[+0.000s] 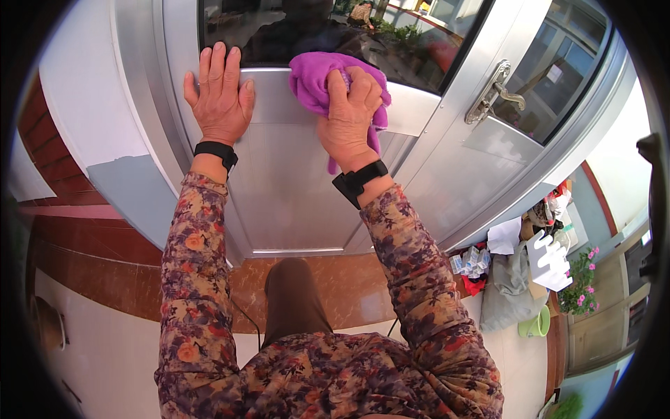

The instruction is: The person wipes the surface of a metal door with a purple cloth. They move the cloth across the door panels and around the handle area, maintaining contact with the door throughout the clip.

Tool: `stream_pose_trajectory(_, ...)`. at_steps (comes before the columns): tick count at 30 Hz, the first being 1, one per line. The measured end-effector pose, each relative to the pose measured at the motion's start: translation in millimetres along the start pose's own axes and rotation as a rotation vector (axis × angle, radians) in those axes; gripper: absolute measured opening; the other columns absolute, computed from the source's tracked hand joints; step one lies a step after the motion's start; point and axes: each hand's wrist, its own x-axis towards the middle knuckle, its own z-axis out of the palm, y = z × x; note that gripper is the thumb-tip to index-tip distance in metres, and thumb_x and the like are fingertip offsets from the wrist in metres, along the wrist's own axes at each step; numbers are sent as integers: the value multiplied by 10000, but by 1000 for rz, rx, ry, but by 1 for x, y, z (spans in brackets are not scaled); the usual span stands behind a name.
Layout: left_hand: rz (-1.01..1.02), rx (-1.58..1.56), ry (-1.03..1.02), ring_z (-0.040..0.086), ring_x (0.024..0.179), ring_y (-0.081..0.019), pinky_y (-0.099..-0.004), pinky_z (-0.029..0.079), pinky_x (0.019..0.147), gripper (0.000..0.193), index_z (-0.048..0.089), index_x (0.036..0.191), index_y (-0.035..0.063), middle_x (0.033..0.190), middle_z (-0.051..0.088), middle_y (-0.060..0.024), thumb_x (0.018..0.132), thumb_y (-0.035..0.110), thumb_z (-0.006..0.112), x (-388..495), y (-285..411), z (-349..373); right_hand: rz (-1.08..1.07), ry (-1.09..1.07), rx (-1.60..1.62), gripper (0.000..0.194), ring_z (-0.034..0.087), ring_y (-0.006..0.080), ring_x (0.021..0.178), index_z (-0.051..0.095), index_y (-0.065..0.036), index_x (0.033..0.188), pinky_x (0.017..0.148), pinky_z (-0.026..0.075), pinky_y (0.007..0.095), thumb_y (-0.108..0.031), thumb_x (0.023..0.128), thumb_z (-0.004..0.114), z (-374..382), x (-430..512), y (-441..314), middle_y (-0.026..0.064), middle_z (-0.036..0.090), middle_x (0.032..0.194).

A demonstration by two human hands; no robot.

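Note:
My right hand (353,112) grips a bunched purple cloth (310,84). The cloth lies against the lower edge of a dark glass pane (272,36) and the metal rail just below it, with one end hanging down. To the left, my left hand (219,97) is spread with its fingers pointing up, over the silver metal door (293,194) near the pane's lower left corner. Nothing is in that hand. A black band circles each wrist. Reflections of plants and a building show in the glass.
At right, a lever handle (497,97) juts from the neighbouring door section. Grey sacks (510,298), small boxes (471,262) and papers are piled by the wall. A green bucket (535,322) and pink flowers (581,298) stand beyond. A brown stone step (356,293) runs below the door.

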Motion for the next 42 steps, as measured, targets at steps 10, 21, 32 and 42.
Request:
stream_pose_trajectory(10,90,-42,12,227,1515,-292,-534,101,1184,606,393,1522,129,1622,301,-98,971,325,554,2,0,-10,478,-634,155,394,569,433,1012,654,-93,1134,883,484,493,-39,747,705,-72,-146,77,183,613,1035)
stream_pose_trajectory(21,-474,-1537,-778,294,1485,-300,-435,232,1203,771,314,1556,58,1542,403,-168,967,419,657,-158,186,-146,1378,-494,1185,529,576,186,1131,427,14,1400,973,502,360,-178,970,669,-235,-193,-1,108,570,1275)
stream_pose_trajectory(32,-703,-1130,-121,585,1181,-195,-332,464,1026,470,532,1369,-10,1269,621,-118,941,109,685,-41,81,-125,1425,-689,985,321,651,246,1101,587,17,1285,884,559,382,-155,1020,531,-338,-240,42,125,649,1217)
stream_pose_trajectory(42,-159,-98,-50,422,1250,-407,-480,440,1014,513,634,1258,245,1373,444,-141,782,168,809,-5,-11,-47,1936,-166,892,399,683,315,1026,577,-35,1212,784,594,452,-386,1023,564,-477,-406,94,156,679,1120)
